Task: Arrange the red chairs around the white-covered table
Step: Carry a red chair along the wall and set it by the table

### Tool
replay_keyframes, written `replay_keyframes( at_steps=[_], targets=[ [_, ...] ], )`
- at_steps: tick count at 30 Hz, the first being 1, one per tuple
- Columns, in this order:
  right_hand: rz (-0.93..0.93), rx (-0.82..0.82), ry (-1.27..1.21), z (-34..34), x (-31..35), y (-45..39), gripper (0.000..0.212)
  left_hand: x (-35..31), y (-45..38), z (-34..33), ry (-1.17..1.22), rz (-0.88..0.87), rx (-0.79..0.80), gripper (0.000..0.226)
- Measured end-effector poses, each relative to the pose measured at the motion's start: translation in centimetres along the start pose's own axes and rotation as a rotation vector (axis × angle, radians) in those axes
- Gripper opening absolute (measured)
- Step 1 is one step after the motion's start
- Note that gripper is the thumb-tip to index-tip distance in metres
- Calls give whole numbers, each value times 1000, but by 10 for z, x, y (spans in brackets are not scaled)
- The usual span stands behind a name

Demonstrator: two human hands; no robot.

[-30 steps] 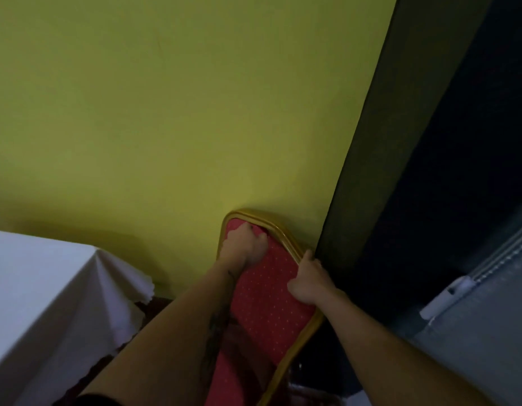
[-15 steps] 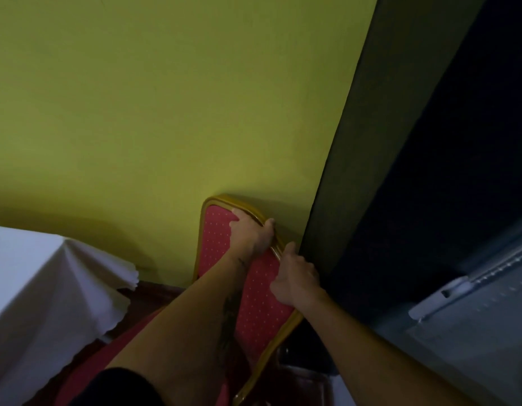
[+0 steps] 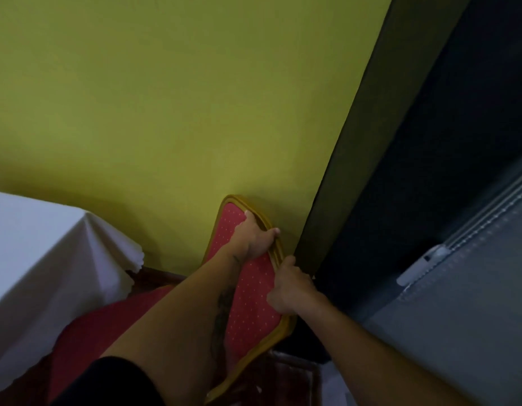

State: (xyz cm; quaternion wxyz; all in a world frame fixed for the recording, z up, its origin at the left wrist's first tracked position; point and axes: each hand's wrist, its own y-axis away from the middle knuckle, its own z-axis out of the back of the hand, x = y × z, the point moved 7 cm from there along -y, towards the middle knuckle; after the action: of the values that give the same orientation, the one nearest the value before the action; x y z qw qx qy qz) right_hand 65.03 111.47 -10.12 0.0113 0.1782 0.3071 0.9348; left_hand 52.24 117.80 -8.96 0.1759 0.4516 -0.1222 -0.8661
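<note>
Head view: both hands grip the red chair [image 3: 255,291] by its gold-framed backrest, left hand [image 3: 255,237] curled over the top edge, right hand [image 3: 292,288] clamped on the side rail. Chair stands close to the yellow wall [image 3: 180,112], beside a dark pillar [image 3: 356,142]; white-covered table [image 3: 43,253] sits near, to the left. Step looks like repositioning the chair; next probably calls for swinging it left toward the table. No containers visible.

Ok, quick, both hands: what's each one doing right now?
Left hand: closed on the red chair backrest's top edge.
Right hand: closed on its gold side frame.
</note>
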Motion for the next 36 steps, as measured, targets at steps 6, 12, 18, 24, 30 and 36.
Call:
replay_keyframes(
  at_steps=[6, 12, 18, 24, 30, 36],
  targets=[
    [40, 247, -107, -44, 3, 50, 84, 33, 61, 6, 82, -53, 91, 95],
    [111, 371, 19, -21, -1, 91, 41, 87, 118, 4, 181, -47, 98, 55],
    [142, 81, -203, 12, 9, 87, 35, 128, 163, -41, 124, 94, 246, 102],
    [186, -10, -314, 9, 28, 78, 29, 119, 179, -71, 93, 160, 278, 148],
    [181, 9, -398, -16, 42, 55, 14, 114, 183, -88, 55, 231, 116, 113],
    [129, 62, -397, -35, 42, 39, 15, 128, 193, -82, 7, 243, 141, 111]
  ],
)
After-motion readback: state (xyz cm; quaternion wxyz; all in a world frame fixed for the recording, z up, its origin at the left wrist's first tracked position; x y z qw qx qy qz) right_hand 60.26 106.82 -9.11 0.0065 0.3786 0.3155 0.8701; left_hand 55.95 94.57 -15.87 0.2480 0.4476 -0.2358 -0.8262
